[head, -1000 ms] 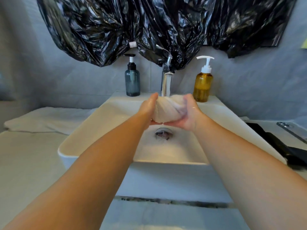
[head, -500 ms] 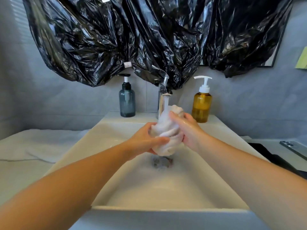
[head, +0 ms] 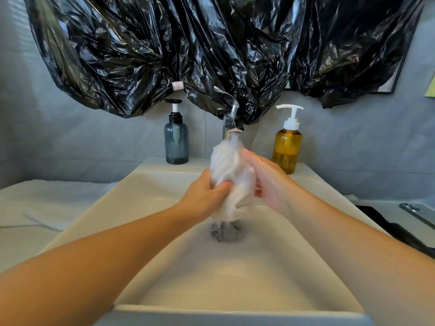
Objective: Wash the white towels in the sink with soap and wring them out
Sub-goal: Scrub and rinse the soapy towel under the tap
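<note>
Towel [head: 229, 175] white, wet, bunched upright

1. Left hand [head: 204, 196] and left forearm [head: 106, 262]: bare, with no sleeve up to the frame edge.
2. Right hand [head: 270, 182]: bare, glistens wet across the back.
3. Right forearm [head: 341, 231]: likewise unsleeved.

1. I'm seeing a bathroom washstand here: a white rectangular basin [head: 153, 191] is sitting on a pale countertop [head: 21, 250].
2. A chrome faucet [head: 231, 114] is running water into it.
3. A smoky-blue pump bottle [head: 176, 142] and an amber pump bottle [head: 287, 149] are standing on the basin's back ledge.
4. Black plastic bags [head: 188, 48] are hanging over a dark-framed panel [head: 397, 83] on the grey wall [head: 353, 142].
</note>
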`<state>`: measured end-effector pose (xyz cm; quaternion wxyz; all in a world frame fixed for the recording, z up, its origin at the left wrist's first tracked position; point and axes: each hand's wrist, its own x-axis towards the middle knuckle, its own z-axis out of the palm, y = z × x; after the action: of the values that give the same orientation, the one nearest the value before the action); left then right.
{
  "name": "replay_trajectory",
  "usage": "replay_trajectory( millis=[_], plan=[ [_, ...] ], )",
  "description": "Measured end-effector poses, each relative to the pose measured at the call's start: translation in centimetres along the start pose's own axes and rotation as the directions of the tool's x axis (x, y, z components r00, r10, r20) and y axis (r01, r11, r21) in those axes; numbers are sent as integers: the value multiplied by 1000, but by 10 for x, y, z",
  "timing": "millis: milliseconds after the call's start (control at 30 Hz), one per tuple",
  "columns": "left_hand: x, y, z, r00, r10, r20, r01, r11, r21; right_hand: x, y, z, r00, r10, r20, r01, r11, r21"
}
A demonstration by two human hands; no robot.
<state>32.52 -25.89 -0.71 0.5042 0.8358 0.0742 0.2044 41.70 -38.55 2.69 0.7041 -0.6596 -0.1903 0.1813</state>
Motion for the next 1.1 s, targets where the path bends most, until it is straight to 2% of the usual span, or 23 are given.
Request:
replay_trajectory(
  millis=[100, 167, 333, 533, 833, 1000, 1100],
  plan=[
    [0, 1, -2, 999, -4, 33, 8, 992, -127, 1, 3, 1, 995, 57, 85, -57, 998, 0],
    [-1, 2, -4, 999, -20, 47, 27, 989, -145, 2, 8, 6, 993, 44, 108, -43, 999, -9],
    [-7, 0, -1, 998, 0, 70, 6, 996, -89, -6, 12, 17, 997, -72, 11, 73, 982, -176],
    [-5, -2, -2, 999, 3, 49, -5, 999, 39, -8, 14, 22, 991, -133, -7, 129, 972, -196],
    [-5, -2, 2, 995, 102, 20, -104, 990, 96, -8, 16, 18, 992, -85, -94, 74, 991, -107],
    [-3, -1, 1, 998, 49, -50, -49, 999, 15, -6, 14, 18, 990, -114, -86, 104, 988, -110],
    [-2, -2, -2, 990, -6, -141, -2, 998, -56, -1, 10, 16, 991, -100, -84, 102, 995, 17]
  ],
)
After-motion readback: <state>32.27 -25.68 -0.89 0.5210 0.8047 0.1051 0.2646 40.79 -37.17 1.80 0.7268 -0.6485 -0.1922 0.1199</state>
